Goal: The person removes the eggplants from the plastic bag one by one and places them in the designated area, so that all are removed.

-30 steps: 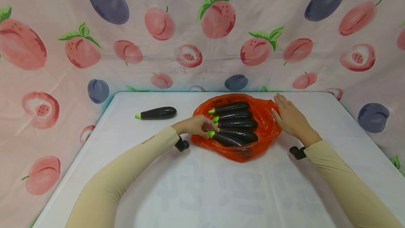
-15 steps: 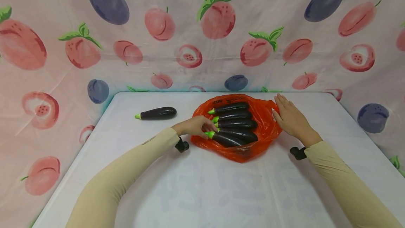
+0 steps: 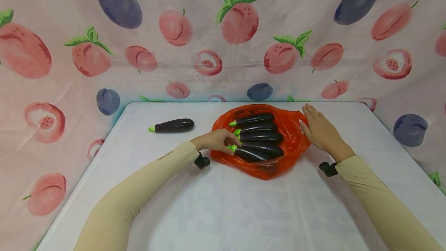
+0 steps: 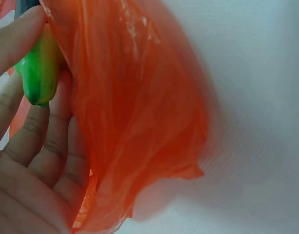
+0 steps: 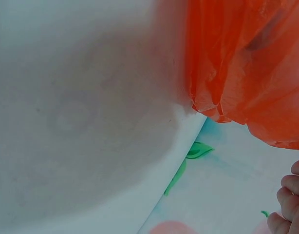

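An orange-red plastic bag [image 3: 294, 134] lies on the table with its mouth spread, and several dark purple eggplants [image 3: 260, 137] lie in it side by side, green caps to the left. At the bag's left side, my left hand [image 3: 217, 140] has its thumb and fingers around the green cap [image 4: 40, 73] of the nearest eggplant [image 3: 252, 154]; the bag's edge lies against those fingers in the left wrist view. My right hand [image 3: 321, 131] has straight fingers and touches the bag's right edge. Only its fingertips [image 5: 293, 190] show in the right wrist view.
One more eggplant [image 3: 174, 126] lies on the white table [image 3: 223, 212], left of the bag. A fruit-print cloth [image 3: 139, 76] hangs behind the table's back edge and along its sides. Black wrist mounts [image 3: 328, 168] sit under both wrists.
My left hand has shifted very slightly at the nearest eggplant's cap, with its fingers closer around it. The right hand, the bag and the loose eggplant have stayed put.
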### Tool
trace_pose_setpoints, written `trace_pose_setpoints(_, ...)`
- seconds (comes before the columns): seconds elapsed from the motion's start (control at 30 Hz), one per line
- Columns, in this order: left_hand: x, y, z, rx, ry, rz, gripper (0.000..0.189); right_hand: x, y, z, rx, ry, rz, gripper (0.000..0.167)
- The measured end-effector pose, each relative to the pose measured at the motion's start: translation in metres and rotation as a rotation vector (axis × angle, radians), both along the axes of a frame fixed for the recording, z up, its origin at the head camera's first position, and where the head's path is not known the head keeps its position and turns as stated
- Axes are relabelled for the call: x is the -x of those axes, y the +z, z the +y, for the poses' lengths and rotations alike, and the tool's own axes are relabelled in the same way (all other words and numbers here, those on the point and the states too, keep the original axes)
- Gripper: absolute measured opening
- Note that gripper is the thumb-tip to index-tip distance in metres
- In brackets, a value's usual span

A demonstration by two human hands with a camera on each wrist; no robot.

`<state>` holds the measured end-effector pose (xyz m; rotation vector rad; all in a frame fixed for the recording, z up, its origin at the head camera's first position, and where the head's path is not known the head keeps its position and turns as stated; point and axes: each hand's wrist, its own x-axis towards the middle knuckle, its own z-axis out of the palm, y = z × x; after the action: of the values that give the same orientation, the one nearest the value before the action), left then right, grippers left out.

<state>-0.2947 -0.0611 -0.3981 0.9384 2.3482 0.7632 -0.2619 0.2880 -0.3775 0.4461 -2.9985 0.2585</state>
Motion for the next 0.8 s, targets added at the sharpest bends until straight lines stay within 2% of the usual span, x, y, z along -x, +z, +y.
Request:
trace_pose_setpoints(0.4, -0.0009, 0.0005, 0.0007, -0.058, -0.008, 0.008, 0.032, -0.0017, 0.0013, 0.0000, -0.006, -0.008, -0.003, 0.061)
trace_pose_setpoints(0.8, -0.0055, 0.0033, -0.0016, -0.152, 0.097, 0.022, 0.030, -0.0017, -0.0001, 0.0017, 0.002, -0.006, 0.001, 0.061)
